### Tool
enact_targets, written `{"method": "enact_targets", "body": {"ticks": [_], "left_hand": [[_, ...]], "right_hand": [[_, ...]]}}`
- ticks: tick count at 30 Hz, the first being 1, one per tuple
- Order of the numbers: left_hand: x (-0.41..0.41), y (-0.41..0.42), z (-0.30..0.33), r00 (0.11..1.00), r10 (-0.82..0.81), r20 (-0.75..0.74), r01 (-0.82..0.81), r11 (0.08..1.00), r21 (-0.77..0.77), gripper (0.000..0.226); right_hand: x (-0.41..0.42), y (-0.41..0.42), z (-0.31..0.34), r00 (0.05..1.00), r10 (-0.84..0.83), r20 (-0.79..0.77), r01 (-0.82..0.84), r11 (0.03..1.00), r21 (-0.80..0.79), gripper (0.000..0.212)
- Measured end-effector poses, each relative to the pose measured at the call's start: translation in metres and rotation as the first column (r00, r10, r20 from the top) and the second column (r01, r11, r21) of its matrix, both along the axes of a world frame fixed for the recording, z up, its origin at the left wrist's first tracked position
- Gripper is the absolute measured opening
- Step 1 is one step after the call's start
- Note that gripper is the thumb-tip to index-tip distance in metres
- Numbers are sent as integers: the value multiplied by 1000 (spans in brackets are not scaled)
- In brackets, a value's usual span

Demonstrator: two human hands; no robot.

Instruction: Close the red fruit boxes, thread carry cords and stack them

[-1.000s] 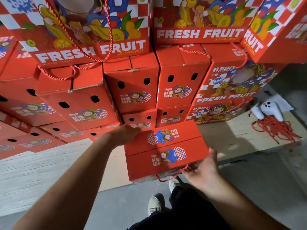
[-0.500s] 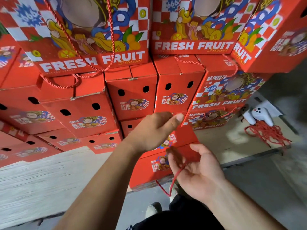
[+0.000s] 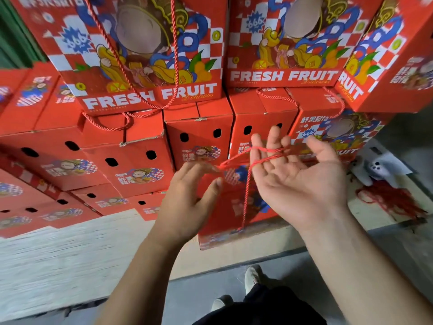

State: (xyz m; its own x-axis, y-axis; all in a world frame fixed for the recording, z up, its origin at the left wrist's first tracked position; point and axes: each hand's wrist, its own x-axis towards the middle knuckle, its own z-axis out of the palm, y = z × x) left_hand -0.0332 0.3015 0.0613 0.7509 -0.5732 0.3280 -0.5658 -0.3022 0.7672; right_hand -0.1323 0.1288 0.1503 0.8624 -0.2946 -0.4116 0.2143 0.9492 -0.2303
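Note:
A red fruit box [image 3: 225, 216] lies on the wooden platform in front of me, closed, partly hidden behind my hands. A red carry cord [image 3: 246, 184] rises from its near edge and loops across the straight fingers of my right hand [image 3: 297, 181], which is held palm up. My left hand [image 3: 189, 202] pinches the cord's other end between thumb and fingers, just left of the right hand. Both hands hover above the box.
Stacked red fruit boxes [image 3: 145, 55] with cord handles fill the wall ahead and the left side. A pile of loose red cords [image 3: 389, 200] and a white device [image 3: 379, 170] lie on the wooden platform [image 3: 70, 254] at the right. My shoes [image 3: 253, 277] stand on grey floor.
Both hands rose from the box with the cord. The cord now stretches between my left fingertips and my spread right fingers; before, it hung loosely from the right palm.

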Motion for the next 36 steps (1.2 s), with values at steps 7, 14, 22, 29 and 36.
{"method": "enact_targets", "body": {"ticks": [7,14,22,29,36], "left_hand": [[-17,2,-39,999,30,-17,-24,958,287,38],[-27,8,-50,996,80,27,-83,887,454,42],[-37,22,-75,979,168,116,-202,890,409,41],[-55,17,-118,994,112,-7,-85,789,609,80],[-69,8,-120,962,174,-212,-52,874,483,76]], "right_hand": [[10,3,18,994,110,7,-108,983,-149,29],[13,12,15,971,188,-147,-218,948,-231,27],[-7,-10,-15,917,343,-202,-396,740,-544,37],[0,-99,-96,625,-377,-683,-759,-496,-421,36],[-6,-120,-189,636,-246,-732,-760,-33,-649,32]]}}
